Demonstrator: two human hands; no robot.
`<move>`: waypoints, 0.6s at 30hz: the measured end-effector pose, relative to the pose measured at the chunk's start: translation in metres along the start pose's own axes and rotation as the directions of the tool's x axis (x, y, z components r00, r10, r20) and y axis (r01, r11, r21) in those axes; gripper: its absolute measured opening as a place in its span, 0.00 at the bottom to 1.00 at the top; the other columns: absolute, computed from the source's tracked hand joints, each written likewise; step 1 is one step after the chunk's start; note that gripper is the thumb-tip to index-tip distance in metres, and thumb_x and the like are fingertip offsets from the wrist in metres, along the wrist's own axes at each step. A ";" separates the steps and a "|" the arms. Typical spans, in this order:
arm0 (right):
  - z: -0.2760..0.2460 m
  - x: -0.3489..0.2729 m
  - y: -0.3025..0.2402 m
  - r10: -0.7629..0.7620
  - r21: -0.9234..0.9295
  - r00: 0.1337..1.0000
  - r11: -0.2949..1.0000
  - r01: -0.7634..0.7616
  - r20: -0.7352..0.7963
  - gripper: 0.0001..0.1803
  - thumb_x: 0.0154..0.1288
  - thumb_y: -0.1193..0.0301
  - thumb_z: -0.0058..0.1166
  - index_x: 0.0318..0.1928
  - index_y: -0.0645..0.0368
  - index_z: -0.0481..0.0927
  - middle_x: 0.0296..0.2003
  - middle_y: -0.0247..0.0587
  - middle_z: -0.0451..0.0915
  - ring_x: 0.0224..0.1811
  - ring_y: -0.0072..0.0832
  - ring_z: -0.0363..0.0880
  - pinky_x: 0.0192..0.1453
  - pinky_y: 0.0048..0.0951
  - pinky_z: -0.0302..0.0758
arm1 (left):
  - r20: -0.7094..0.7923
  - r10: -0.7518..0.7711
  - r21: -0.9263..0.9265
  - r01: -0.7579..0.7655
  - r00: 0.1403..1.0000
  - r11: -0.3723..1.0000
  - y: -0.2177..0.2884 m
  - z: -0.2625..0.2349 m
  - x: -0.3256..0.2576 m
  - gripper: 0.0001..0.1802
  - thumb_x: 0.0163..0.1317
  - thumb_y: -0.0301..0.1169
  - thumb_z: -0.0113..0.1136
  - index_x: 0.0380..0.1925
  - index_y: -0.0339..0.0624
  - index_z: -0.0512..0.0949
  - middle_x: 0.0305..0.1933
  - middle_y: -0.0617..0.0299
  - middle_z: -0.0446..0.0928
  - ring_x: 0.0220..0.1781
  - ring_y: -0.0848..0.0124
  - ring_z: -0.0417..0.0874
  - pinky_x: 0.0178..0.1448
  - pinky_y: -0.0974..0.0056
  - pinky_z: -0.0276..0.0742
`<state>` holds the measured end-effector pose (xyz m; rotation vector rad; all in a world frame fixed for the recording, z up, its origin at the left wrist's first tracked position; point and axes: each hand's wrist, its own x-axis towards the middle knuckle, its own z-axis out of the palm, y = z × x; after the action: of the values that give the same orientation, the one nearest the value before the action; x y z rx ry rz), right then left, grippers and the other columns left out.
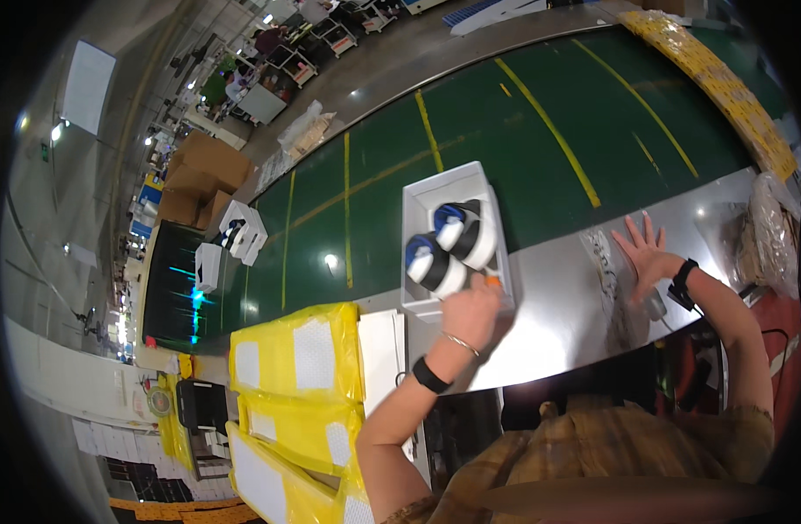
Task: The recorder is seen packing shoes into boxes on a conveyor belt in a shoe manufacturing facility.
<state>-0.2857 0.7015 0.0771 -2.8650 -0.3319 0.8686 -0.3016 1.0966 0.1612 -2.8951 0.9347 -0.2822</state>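
Note:
A white open shoebox point(417, 194) stands on the green conveyor belt and the metal ledge in front of me. Inside lies a pair of sneakers point(448, 246) in black and white with blue linings. My left hand point(472, 312) is at the box's near end, fingers curled in. A small orange piece point(493, 282) shows beside its fingertips; what the fingers hold, if anything, is partly hidden. My right hand point(643, 251) is spread with fingers apart at the ledge, next to a clear crinkled plastic strip point(603, 262).
Stacked packs wrapped in yellow plastic point(296, 354) stand left of my left arm, beside white cardboard point(382, 354). Another white box with shoes point(243, 231) sits at the belt's left end. A yellow-taped edge point(724, 87) and a clear plastic bag point(772, 236) are at the right.

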 end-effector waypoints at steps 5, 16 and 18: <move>-0.019 0.008 -0.036 -0.010 0.510 0.863 0.803 0.308 -0.506 0.57 0.43 0.49 0.73 0.72 0.55 0.59 0.71 0.67 0.52 0.75 0.61 0.45 0.76 0.51 0.49 | -0.147 -0.092 -0.169 0.066 0.985 0.983 0.093 0.030 -0.058 0.09 0.55 0.33 0.60 0.21 0.45 0.73 0.28 0.59 0.71 0.15 0.65 0.77 0.18 0.61 0.73; -0.063 -0.047 -0.242 -0.683 -0.447 0.728 0.671 0.591 -0.063 0.30 0.45 0.66 0.60 0.55 0.43 0.80 0.22 0.38 0.82 0.28 0.37 0.81 0.44 0.39 0.65 | -0.102 -0.209 -0.397 0.153 0.972 0.905 0.152 0.043 -0.086 0.04 0.54 0.28 0.57 0.31 0.42 0.77 0.43 0.54 0.76 0.20 0.62 0.78 0.23 0.61 0.75; -0.062 -0.045 -0.233 -0.706 -0.308 0.695 0.698 0.647 -0.138 0.23 0.41 0.66 0.59 0.44 0.43 0.85 0.21 0.40 0.81 0.29 0.40 0.81 0.42 0.40 0.67 | -0.180 -0.171 -0.455 0.072 0.969 0.887 0.155 0.051 -0.090 0.08 0.54 0.28 0.57 0.35 0.43 0.78 0.43 0.54 0.75 0.21 0.62 0.79 0.23 0.61 0.75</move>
<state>-0.3279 0.9125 0.1955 -2.6199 -1.4407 0.3262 -0.4511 1.0251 0.0770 -3.4122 0.9549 -0.4551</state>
